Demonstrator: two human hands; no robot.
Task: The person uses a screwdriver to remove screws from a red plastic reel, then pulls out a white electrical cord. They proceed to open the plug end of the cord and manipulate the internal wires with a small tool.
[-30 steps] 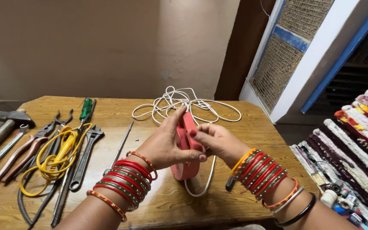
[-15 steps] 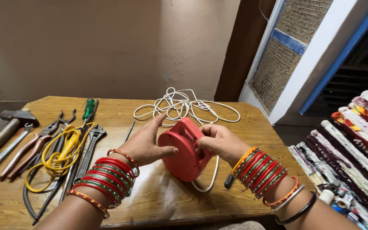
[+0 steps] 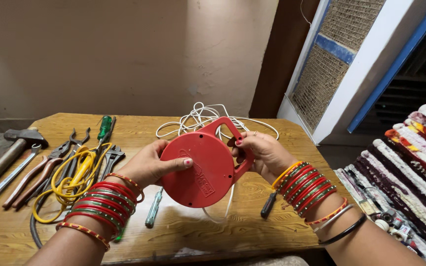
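Bare tabletop [image 3: 292, 226] front right; tools [image 3: 65, 167] crowding the left.

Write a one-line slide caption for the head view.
Both hands, left hand and right hand, hold a round red cord reel above a wooden table beside hand tools.

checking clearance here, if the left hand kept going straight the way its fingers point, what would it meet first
The left hand points right, its thumb already on the red round reel. Past the reel, it would likely meet the right hand gripping the handle side, though depth is unclear.
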